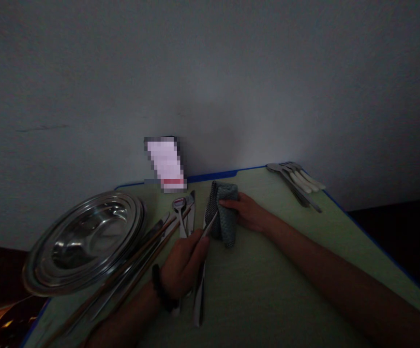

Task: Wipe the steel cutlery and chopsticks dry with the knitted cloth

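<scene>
My left hand (184, 263), with a dark beaded bracelet at the wrist, is closed around a slim metal piece of cutlery (210, 224). Its upper end meets a grey-green checked cloth (227, 220), which hides its shape. My right hand (249, 211) grips this cloth from the right, thumb lying across its front. Below my left hand lies a long metal utensil handle (198, 304); I cannot tell whether it belongs to the held piece. Just beyond that hand are a metal spoon (179, 205) and a knife (192, 208) on the table.
Stacked steel plates (39, 270) stand at the left. Wooden chopsticks (123, 270) and more cutlery lie beside them. White-handled cutlery (304, 181) and metal spoons (293, 186) rest at the far right corner. A phone (166, 162) leans on the wall behind the green table (268, 299).
</scene>
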`<state>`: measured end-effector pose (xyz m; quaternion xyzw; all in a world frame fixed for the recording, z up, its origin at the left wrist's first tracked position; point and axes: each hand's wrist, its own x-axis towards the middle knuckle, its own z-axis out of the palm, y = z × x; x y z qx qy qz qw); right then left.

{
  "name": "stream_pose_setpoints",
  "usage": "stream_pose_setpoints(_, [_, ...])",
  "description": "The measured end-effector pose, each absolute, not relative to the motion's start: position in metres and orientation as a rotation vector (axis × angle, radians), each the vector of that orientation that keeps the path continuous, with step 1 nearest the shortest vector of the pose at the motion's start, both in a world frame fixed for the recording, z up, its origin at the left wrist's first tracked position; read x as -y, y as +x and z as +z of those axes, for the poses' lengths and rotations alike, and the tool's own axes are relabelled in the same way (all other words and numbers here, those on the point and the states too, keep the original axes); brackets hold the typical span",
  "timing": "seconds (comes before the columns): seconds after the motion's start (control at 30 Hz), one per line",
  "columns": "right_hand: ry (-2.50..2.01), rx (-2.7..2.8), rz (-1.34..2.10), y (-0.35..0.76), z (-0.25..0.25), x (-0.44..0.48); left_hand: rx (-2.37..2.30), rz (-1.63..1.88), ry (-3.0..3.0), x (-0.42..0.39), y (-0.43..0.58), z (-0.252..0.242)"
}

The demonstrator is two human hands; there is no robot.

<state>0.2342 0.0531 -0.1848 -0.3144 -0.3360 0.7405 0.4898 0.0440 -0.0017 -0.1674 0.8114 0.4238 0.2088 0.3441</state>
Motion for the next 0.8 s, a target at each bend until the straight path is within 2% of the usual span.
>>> stream_pose_setpoints(0.8, [-0.761,0.833,1.798,0.2341,-0.1873,-0.0542,-1.098,0.546,2.099,0.0021,0.0436,-0.1676])
